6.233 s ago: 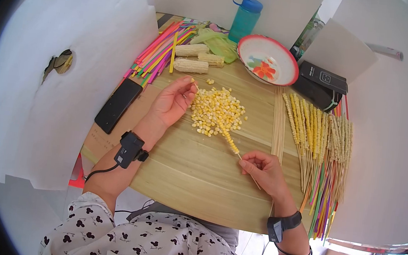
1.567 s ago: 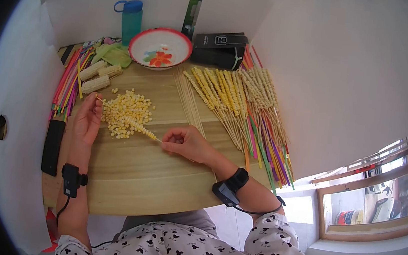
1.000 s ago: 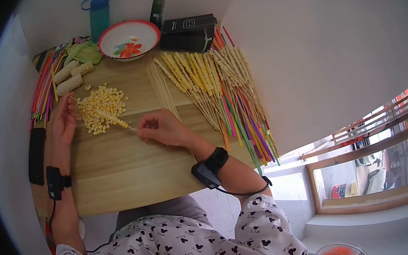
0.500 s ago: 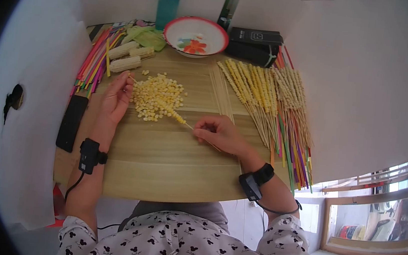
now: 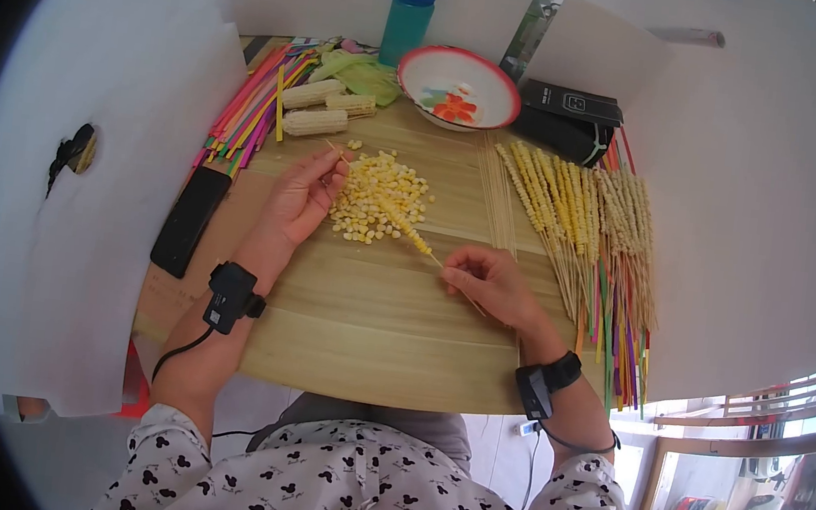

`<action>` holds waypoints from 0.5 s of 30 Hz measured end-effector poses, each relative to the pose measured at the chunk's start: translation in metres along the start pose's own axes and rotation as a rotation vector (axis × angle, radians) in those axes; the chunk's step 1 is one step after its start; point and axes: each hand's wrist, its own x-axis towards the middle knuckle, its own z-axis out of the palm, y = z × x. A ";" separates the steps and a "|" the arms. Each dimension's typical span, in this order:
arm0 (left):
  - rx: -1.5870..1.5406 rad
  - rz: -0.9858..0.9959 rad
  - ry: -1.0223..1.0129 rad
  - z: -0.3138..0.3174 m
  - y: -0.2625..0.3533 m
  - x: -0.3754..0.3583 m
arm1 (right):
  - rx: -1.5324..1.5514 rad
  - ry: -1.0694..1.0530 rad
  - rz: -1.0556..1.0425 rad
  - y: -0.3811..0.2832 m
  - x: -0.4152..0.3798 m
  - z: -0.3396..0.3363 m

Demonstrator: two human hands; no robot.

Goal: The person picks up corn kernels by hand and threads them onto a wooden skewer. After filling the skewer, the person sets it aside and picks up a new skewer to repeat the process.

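A thin wooden skewer (image 5: pixel 436 259) slants across the tabletop, yellow corn kernels (image 5: pixel 415 237) strung along its middle. My right hand (image 5: pixel 491 283) is closed around its lower end, thumb and fingers pinched together. At the far upper end, my left hand (image 5: pixel 304 195) pinches the skewer near its tip; whether a kernel sits between those fingertips I cannot make out. Beneath the skewer spreads a heap of loose kernels (image 5: pixel 361 211). Stripped corn cobs (image 5: pixel 315 123) lie just beyond my left hand. Several bare skewers (image 5: pixel 497 195) rest beyond my right hand.
Kernel-threaded skewers (image 5: pixel 560 202) lie in rows on the right, over coloured strips (image 5: pixel 619 350). More coloured strips (image 5: pixel 249 106) lie at left, above a black phone-like slab (image 5: pixel 190 220). A red-rimmed enamel basin (image 5: pixel 463 55), blue-green bottle (image 5: pixel 409 28) and black box (image 5: pixel 571 103) stand behind.
The whole view has shifted, so the table sits further right in the picture. Both hands keep hold of the skewer, and the skewer's tip now shows past my left fingertips.
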 end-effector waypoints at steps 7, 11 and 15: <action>0.003 0.004 -0.001 0.003 0.001 -0.001 | -0.007 0.020 -0.024 0.005 0.002 0.002; -0.002 0.009 -0.007 0.001 -0.001 -0.002 | -0.043 0.001 -0.014 0.000 0.000 0.001; 0.008 0.003 -0.038 0.000 -0.001 -0.001 | -0.012 0.010 0.038 -0.002 0.000 0.002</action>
